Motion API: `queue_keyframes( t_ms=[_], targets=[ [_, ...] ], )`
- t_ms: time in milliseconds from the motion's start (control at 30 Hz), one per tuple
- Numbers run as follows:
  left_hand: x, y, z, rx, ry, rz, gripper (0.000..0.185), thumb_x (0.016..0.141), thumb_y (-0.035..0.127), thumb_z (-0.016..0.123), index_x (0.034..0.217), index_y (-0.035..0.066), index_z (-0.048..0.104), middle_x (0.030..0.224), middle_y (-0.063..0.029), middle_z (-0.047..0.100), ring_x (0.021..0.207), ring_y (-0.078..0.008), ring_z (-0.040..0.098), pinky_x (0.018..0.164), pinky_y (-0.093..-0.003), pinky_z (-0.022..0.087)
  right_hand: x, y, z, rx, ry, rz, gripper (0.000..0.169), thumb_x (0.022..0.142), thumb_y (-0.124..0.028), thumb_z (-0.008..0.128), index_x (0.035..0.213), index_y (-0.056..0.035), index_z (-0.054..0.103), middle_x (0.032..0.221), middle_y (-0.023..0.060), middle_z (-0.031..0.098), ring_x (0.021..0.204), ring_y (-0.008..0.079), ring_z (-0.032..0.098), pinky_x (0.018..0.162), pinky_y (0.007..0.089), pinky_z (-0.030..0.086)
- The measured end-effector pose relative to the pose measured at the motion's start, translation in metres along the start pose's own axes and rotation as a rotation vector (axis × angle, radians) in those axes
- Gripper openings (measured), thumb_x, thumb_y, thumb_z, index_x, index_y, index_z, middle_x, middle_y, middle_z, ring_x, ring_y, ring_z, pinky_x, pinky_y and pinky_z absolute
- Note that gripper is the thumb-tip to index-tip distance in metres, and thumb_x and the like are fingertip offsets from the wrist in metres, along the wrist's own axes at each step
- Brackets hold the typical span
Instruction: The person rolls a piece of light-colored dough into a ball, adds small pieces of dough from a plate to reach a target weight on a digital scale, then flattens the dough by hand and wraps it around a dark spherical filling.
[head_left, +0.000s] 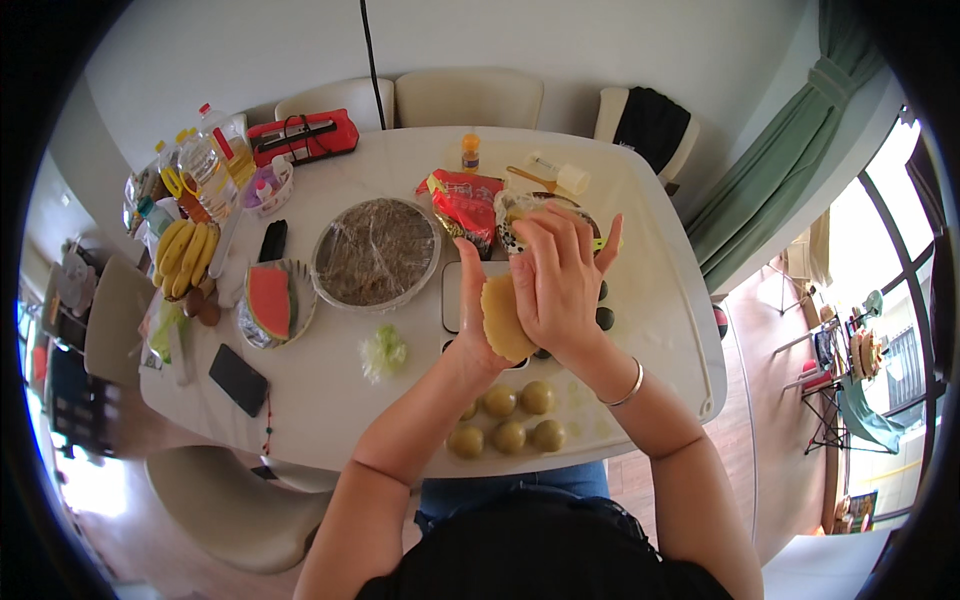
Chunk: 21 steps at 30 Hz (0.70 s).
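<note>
A flattened yellow dough disc (507, 319) with a ragged edge is pressed between my palms above the table. My left hand (474, 319) supports it from the left, thumb pointing up. From the right, my right hand (559, 281) bears against it with the fingers spread. Nearer my body sit several smooth yellow-brown dough balls (508, 436) in rows. Dark green balls (604, 319) peek out past my right wrist, others hidden behind it. A flat device, perhaps a kitchen scale (451, 296), is partly covered by my hands.
Left of my hands stands a film-covered bowl of dark filling (376, 253). A red packet (474, 202) and a plastic-lined bowl (517, 202) lie beyond. Wrapped watermelon (268, 301), bananas (185, 255), a phone (238, 379) and oil bottles (204, 169) occupy the table's left side.
</note>
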<state>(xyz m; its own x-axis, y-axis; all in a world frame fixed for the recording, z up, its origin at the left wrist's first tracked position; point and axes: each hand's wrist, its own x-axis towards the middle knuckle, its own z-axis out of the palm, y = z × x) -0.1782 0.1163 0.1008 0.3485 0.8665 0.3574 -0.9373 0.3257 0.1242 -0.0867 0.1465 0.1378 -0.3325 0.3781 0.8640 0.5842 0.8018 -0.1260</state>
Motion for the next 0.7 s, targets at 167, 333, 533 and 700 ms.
queue_keyframes(
  t_ms=[167, 333, 533, 700],
  targets=[
    [-0.008, 0.001, -0.016, -0.161, -0.063, 0.040, 0.092, 0.084, 0.078, 0.041, 0.147, 0.012, 0.028, 0.150, -0.0076, 0.034, 0.139, -0.0256, 0.035, 0.111, -0.0407, 0.034, 0.001, -0.008, -0.009, 0.044, 0.100, -0.142, 0.021, 0.086, -0.014, 0.053, 0.104, -0.0061, 0.061, 0.107, 0.0073, 0.061, 0.112, 0.0291, 0.055, 0.114, 0.0568, 0.004],
    [-0.006, -0.004, -0.011, -0.018, 0.092, 0.072, 0.094, 0.083, 0.079, 0.042, 0.148, 0.012, 0.027, 0.148, -0.0086, 0.036, 0.137, -0.0251, 0.036, 0.111, -0.0400, 0.034, -0.007, 0.016, 0.001, 0.227, 0.004, -0.076, 0.016, 0.095, -0.023, 0.051, 0.097, -0.0102, 0.060, 0.103, 0.0052, 0.062, 0.098, 0.0266, 0.058, 0.109, 0.0618, 0.009],
    [-0.005, -0.002, -0.004, 0.083, 0.126, 0.025, 0.095, 0.078, 0.087, 0.034, 0.147, 0.021, 0.034, 0.149, -0.0067, 0.037, 0.137, -0.0237, 0.038, 0.110, -0.0413, 0.034, 0.009, 0.020, -0.015, 1.056, -0.239, 0.626, 0.036, 0.105, -0.027, 0.032, 0.096, -0.0084, 0.061, 0.092, 0.0036, 0.061, 0.079, 0.0171, 0.060, 0.105, 0.0475, 0.025],
    [-0.004, -0.001, 0.000, -0.031, 0.111, 0.010, 0.095, 0.080, 0.085, 0.035, 0.148, 0.019, 0.031, 0.150, -0.0069, 0.035, 0.139, -0.0255, 0.034, 0.113, -0.0416, 0.030, 0.001, 0.021, -0.007, 0.981, -0.153, 0.509, 0.035, 0.105, -0.026, 0.031, 0.099, -0.0089, 0.061, 0.092, 0.0036, 0.061, 0.079, 0.0190, 0.060, 0.108, 0.0520, 0.021]
  ],
)
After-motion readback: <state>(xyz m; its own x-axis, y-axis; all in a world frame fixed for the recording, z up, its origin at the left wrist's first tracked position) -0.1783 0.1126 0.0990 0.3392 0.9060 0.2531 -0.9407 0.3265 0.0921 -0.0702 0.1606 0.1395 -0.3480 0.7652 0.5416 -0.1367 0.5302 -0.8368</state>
